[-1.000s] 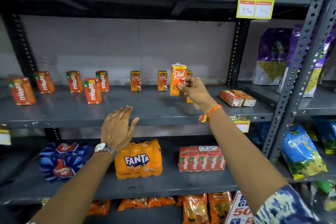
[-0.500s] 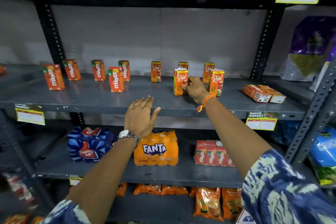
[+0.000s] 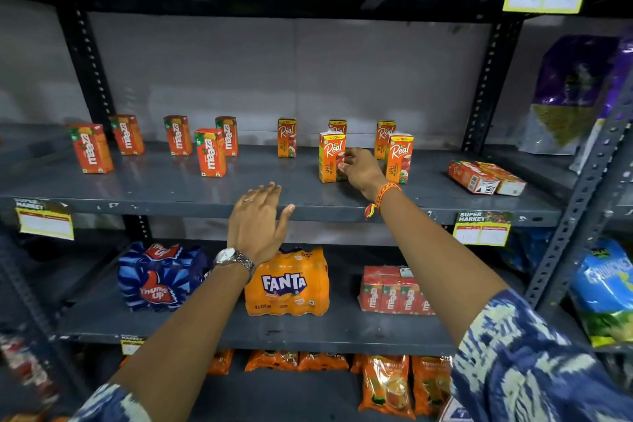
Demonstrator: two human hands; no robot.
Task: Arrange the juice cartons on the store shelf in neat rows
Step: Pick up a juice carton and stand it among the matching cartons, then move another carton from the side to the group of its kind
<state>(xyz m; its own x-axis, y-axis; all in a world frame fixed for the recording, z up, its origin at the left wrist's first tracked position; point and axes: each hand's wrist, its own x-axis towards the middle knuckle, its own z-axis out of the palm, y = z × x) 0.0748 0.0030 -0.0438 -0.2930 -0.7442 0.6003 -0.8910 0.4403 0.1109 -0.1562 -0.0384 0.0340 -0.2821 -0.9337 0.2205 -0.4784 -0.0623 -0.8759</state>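
Mid-row right now: my right hand (image 3: 361, 169) fingers are pinching a Real apple carton (image 3: 331, 158) standing on the shelf (image 3: 239, 188), left hand (image 3: 258, 221) hovering open nearer me, so next I'd square it with the carton just right of my fingers (image 3: 399, 158).

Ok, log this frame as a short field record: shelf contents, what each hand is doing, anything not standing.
shelf: grey metal shelf
upright Maaza cartons: five, left side
upright Real cartons: five, centre-right
held carton: front Real carton, standing on the shelf
right hand: fingers on that carton's side
left hand: open, at the shelf's front edge, holding nothing
lying flat: two cartons at far right
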